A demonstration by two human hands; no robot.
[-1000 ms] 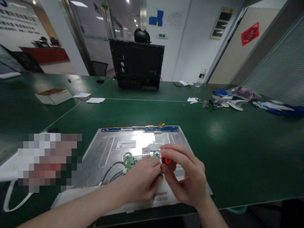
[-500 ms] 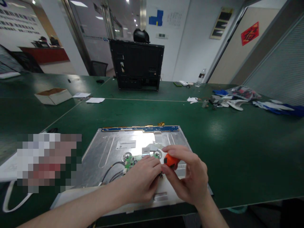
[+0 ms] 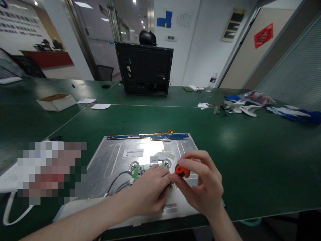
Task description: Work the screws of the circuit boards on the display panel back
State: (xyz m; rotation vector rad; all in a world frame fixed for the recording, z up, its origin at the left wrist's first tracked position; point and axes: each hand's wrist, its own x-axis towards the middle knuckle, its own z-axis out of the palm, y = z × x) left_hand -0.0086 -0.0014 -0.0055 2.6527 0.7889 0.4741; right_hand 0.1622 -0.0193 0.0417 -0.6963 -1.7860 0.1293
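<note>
A flat metal display panel (image 3: 115,157) lies on the green table in front of me. A green circuit board (image 3: 136,170) with dark cables sits on its middle. My left hand (image 3: 152,184) rests over the board's right part with its fingers bent and pressed together; what they pinch, if anything, is hidden. My right hand (image 3: 203,184) grips an orange and black screwdriver handle (image 3: 182,171) between thumb and fingers, just right of my left fingertips. The screwdriver's shaft and tip are hidden. A blue circuit strip (image 3: 147,136) runs along the panel's far edge.
A black monitor housing (image 3: 146,70) stands at the table's far side. A cardboard box (image 3: 57,102) and white papers lie far left. A bottle (image 3: 212,82), gloves (image 3: 296,113) and a plastic bag (image 3: 258,97) are far right. Something pixelated (image 3: 52,170) lies at left.
My right hand has shifted slightly right, and its fingers have turned and opened their bend around the screwdriver handle. The handle has moved a little right. My left hand stays in place.
</note>
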